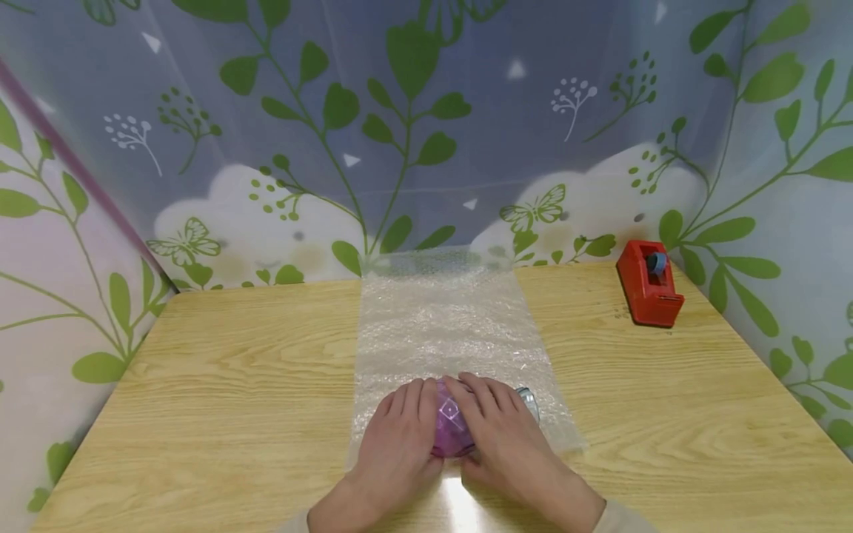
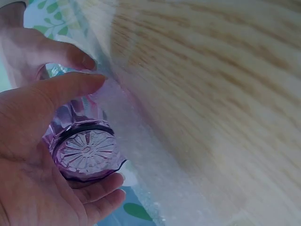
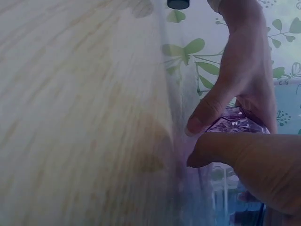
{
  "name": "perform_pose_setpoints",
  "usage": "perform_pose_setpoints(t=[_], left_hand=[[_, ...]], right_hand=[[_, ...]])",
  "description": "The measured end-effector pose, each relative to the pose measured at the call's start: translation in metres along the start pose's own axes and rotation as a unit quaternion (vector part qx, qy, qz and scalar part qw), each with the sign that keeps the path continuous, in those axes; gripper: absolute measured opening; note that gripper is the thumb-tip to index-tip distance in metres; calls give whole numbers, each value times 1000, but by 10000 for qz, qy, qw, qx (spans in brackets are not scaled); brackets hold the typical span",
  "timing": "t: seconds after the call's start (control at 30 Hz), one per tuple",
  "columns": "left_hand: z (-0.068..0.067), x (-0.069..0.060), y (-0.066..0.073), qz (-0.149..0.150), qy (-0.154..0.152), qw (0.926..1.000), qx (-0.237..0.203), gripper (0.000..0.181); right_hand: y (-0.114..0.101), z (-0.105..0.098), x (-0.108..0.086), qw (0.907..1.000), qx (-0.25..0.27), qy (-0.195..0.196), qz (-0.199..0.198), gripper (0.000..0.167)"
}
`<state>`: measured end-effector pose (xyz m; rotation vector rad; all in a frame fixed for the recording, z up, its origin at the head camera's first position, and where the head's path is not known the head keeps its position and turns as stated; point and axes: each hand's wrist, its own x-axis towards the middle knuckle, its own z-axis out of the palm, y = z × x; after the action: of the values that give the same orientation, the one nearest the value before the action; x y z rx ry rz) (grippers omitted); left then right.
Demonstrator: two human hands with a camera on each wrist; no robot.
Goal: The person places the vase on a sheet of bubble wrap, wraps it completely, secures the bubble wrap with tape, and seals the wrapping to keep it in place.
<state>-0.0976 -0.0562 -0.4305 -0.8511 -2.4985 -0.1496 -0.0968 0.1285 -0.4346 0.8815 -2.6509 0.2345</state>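
Note:
A purple faceted glass object point(image 1: 452, 426) lies on its side near the front end of a sheet of bubble wrap point(image 1: 426, 326). My left hand point(image 1: 398, 433) curls over its left part, and my right hand point(image 1: 503, 429) curls over its right part. Past the right fingers a clear, silvery end point(image 1: 529, 403) sticks out. In the left wrist view the round, ribbed base point(image 2: 88, 151) shows between the left thumb and fingers. Both thumbs are at the near edge of the wrap, tips close together. The right wrist view shows the right thumb point(image 3: 225, 150) beside the glass; the right fingers are mostly hidden.
A red tape dispenser point(image 1: 653, 289) stands at the back right of the wooden table point(image 1: 266, 385). The far end of the wrap reaches the patterned cloth wall point(image 1: 466, 148) behind the table. More patterned cloth hangs at the left and right.

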Motion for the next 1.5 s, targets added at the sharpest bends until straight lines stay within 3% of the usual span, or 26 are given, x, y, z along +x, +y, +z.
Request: perform_pose_setpoints(t=[0.17, 0.33, 0.47, 0.77, 1.1, 1.37, 1.5], left_hand=[[-1, 0, 2, -240, -151, 9994, -181, 76], [0, 1, 5, -406, -290, 9988, 17, 82], [2, 3, 6, -477, -110, 9985, 234, 86], [4, 5, 3, -380, 106, 9987, 316, 70], [4, 8, 1, -394, -131, 9985, 361, 72], [0, 12, -5, -345, -387, 9985, 181, 85], [-2, 16, -8, -284, -480, 9984, -14, 86]], right_hand=[[1, -1, 2, 10000, -25, 13, -79, 102], [2, -2, 2, 9999, 3, -69, -148, 99], [4, -3, 4, 9996, 68, -96, -254, 98], [7, -6, 8, 9989, 172, -123, -407, 100], [3, -5, 6, 9983, 484, -333, 59, 118], [-2, 3, 6, 9992, 204, 321, -97, 115], [0, 5, 10, 9989, 14, 466, -74, 111]])
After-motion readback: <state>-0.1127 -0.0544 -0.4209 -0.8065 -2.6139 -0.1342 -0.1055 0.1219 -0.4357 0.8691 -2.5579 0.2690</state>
